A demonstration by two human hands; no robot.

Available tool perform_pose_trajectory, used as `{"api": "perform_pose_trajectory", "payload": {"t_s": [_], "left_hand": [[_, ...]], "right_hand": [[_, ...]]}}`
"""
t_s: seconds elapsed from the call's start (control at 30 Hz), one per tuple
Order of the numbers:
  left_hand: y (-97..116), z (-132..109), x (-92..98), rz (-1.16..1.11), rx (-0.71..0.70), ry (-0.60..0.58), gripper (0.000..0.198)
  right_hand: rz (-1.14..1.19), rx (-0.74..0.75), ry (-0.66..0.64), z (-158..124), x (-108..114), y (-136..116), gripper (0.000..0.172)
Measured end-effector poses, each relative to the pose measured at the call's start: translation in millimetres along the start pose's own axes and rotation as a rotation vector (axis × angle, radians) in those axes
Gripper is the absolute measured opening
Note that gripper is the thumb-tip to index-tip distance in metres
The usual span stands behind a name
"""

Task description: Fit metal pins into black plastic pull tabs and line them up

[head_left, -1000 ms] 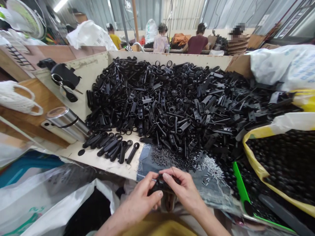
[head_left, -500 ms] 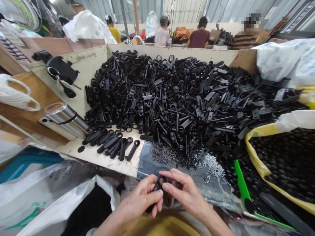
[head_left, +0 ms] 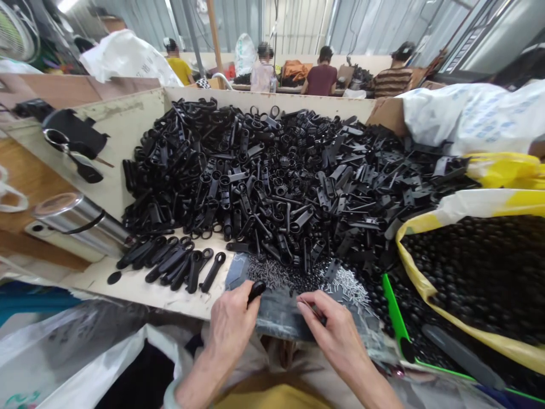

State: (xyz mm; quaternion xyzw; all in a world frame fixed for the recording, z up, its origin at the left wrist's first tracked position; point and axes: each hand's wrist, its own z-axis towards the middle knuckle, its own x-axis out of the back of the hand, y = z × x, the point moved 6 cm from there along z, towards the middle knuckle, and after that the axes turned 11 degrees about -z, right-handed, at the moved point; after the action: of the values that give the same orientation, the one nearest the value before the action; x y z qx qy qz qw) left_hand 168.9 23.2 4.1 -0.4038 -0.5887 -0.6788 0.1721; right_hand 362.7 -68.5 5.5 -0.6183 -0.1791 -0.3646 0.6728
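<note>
My left hand (head_left: 233, 318) is closed round a black plastic part (head_left: 256, 290), whose rounded end sticks out above the thumb. To its right, apart from it, my right hand (head_left: 330, 321) is curled with thumb and forefinger together; a dark thing shows in its palm, too hidden to name. Both are over the blue-grey mat (head_left: 276, 312). Small dark screws (head_left: 272, 272) and silver pins (head_left: 351, 287) lie on the mat just beyond. A row of black handle-like parts (head_left: 170, 261) rests on the pale board at the left. Behind rises a large heap of black parts (head_left: 255, 170).
A steel flask (head_left: 83, 218) leans at the left. White sacks (head_left: 106, 363) stand at the lower left. On the right are a green tray edge (head_left: 395, 312) and a yellow-rimmed sack (head_left: 419, 272) of black balls. Several people sit at the back.
My hands have moved apart; the left went up and left with the black part. The right hand has let go of that part. The view has shifted, so the scene sits further left.
</note>
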Motion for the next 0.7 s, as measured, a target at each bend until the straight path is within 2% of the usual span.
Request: {"api": "perform_pose_trajectory", "payload": {"t_s": [0.13, 0.33, 0.4, 0.5, 0.6, 0.7], "left_hand": [[-2, 8, -10.7, 0.009, -0.063, 0.009, 0.018], [-7, 4, 0.3, -0.080, -0.118, 0.006, 0.022], [-8, -1, 4.7, -0.144, -0.105, -0.002, 0.026], [-6, -10, 10.7, -0.290, -0.125, 0.020, 0.020], [2, -19, 15.9, -0.337, -0.271, 0.069, 0.011], [7, -25, 15.5, -0.302, -0.384, 0.088, 0.010]], "right_hand": [[-0.037, -0.007, 0.019, -2, 4, 4, 0.023], [0.041, -0.046, -0.046, 6, -6, -3, 0.022], [0.142, -0.117, -0.108, 12, -18, -7, 0.026], [0.405, -0.246, -0.227, 20, -41, -15, 0.033], [0.612, -0.333, -0.290, 24, -58, -22, 0.036], [0.660, -0.409, -0.312, 21, -65, -23, 0.037]]}}
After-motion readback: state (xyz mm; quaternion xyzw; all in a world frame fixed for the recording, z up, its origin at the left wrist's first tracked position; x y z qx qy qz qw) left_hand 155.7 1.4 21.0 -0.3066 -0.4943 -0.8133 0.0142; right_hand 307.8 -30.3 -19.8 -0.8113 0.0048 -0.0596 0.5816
